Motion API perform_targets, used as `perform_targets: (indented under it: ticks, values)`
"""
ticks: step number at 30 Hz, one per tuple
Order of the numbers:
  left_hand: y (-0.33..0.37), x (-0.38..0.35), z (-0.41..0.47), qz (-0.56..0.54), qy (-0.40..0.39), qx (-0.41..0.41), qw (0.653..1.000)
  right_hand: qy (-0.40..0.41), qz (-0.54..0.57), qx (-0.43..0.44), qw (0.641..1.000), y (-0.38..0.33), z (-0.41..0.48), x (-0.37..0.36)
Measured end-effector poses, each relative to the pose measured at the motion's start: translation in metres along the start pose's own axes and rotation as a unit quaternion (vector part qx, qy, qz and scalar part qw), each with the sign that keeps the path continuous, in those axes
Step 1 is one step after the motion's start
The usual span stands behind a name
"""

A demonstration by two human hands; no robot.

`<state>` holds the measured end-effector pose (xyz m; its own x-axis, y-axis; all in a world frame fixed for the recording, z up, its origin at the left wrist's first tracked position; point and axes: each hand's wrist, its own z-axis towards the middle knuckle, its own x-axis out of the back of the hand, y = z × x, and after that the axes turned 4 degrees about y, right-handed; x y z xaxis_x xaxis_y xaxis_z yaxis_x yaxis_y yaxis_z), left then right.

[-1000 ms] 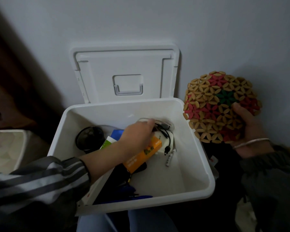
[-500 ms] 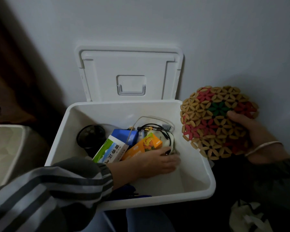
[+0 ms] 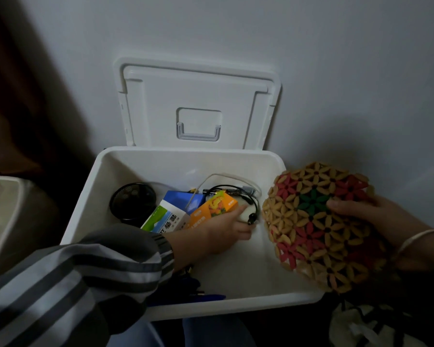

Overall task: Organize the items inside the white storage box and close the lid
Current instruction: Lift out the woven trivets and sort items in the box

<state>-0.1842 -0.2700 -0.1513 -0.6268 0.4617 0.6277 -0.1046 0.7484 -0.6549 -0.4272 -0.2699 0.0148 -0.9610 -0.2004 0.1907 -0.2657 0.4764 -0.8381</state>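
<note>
The white storage box [image 3: 186, 153] stands open against the wall, and its lid [image 3: 198, 96] leans upright behind it. Inside are a black mesh cup [image 3: 133, 201], a blue carton [image 3: 183, 199], a green-and-white carton [image 3: 166, 219], an orange carton [image 3: 216, 206], a black cable [image 3: 236, 190] and a white cable [image 3: 223, 176]. My left hand [image 3: 218, 234] reaches into the box with fingers stretched out. Its fingertips rest on a small white object [image 3: 247, 214] under the cable plug. My right hand [image 3: 376, 221] holds a round flower-patterned mat [image 3: 311, 221], tilted over the box's right rim.
Blue pens [image 3: 201, 295] lie along the box's front wall. A pale container [image 3: 0, 209] stands to the left, with dark brown furniture behind it. A white patterned bag [image 3: 361, 326] lies on the floor at the bottom right. My knees are just below the box.
My right hand has brought the mat down and left, from beside the box to over its right rim. My left hand left the cables and now touches the white object.
</note>
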Motion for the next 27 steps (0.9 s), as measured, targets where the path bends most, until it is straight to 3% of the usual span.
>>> perform_targets:
  ticks: [9, 14, 18, 22, 24, 25, 27]
  values:
    - [-0.019, -0.010, -0.031, -0.010, 0.012, 0.096, 0.995, -0.073, -0.120, -0.035, 0.990, 0.007, 0.009, -0.045]
    - [-0.043, -0.032, -0.067, -0.141, -0.002, 0.192, 0.971, -0.066, -0.201, -0.032, 0.977, 0.017, 0.021, -0.080]
    - [-0.032, -0.039, -0.070, -0.154, -0.020, 0.187, 0.970, -0.051, -0.197, -0.032, 0.979, 0.028, 0.028, -0.100]
    - [-0.034, -0.042, -0.071, -0.246, 0.005, 0.214, 0.945, -0.035, -0.160, -0.005, 0.986, 0.029, 0.030, -0.100]
    - [-0.037, -0.041, -0.070, -0.348, 0.083, 0.247, 0.901, -0.030, -0.132, 0.008, 0.991, 0.028, 0.029, -0.093]
    - [-0.038, -0.037, -0.070, -0.430, 0.140, 0.276, 0.848, -0.030, -0.116, 0.015, 0.993, 0.027, 0.028, -0.088]
    - [-0.041, -0.024, -0.072, -0.614, 0.203, 0.355, 0.675, -0.037, -0.080, 0.031, 0.996, 0.023, 0.025, -0.079]
